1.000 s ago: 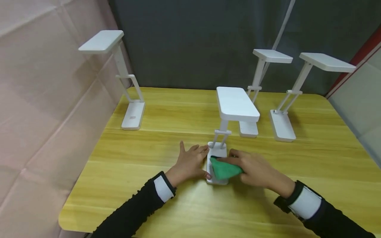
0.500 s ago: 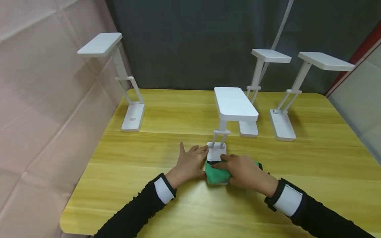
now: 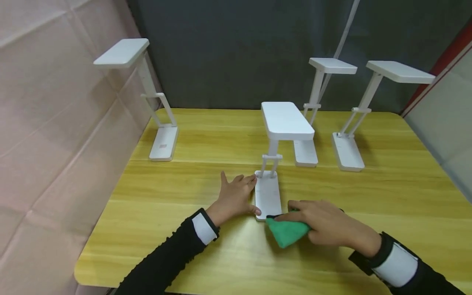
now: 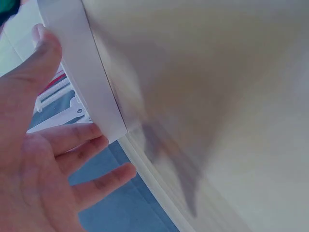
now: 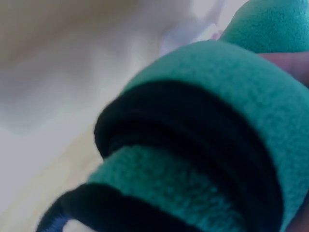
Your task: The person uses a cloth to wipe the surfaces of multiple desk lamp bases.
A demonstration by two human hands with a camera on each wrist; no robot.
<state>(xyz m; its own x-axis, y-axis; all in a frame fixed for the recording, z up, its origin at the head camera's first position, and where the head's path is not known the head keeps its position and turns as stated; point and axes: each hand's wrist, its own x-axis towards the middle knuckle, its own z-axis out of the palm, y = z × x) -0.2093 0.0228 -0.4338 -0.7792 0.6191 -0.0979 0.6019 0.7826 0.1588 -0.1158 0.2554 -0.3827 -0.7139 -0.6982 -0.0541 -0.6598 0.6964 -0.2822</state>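
A white folding desk lamp (image 3: 287, 121) stands before me, its flat head raised above a long base (image 3: 268, 194). My left hand (image 3: 236, 198) rests along the left side of that base, fingers spread and fairly straight. Seen from the left wrist, the thumb and fingertips touch the base's side wall (image 4: 84, 67). My right hand (image 3: 328, 223) grips a green cleaning cloth (image 3: 289, 232) with dark edging at the base's near right corner. Up close in the right wrist view, the bunched cloth (image 5: 217, 67) hides most of that hand.
One more white lamp (image 3: 164, 142) stands at the table's far left. Two others, a rear lamp (image 3: 306, 153) and a right lamp (image 3: 348, 151), stand behind on the right. The wooden table (image 3: 177, 254) meets a dark backdrop (image 3: 221, 53) and a pale pink cloth wall (image 3: 55, 143).
The right hand wiped the cloth toward the near end of the base, then drew it back to the right and nearer, baring the base's top. The left hand has stayed in place.
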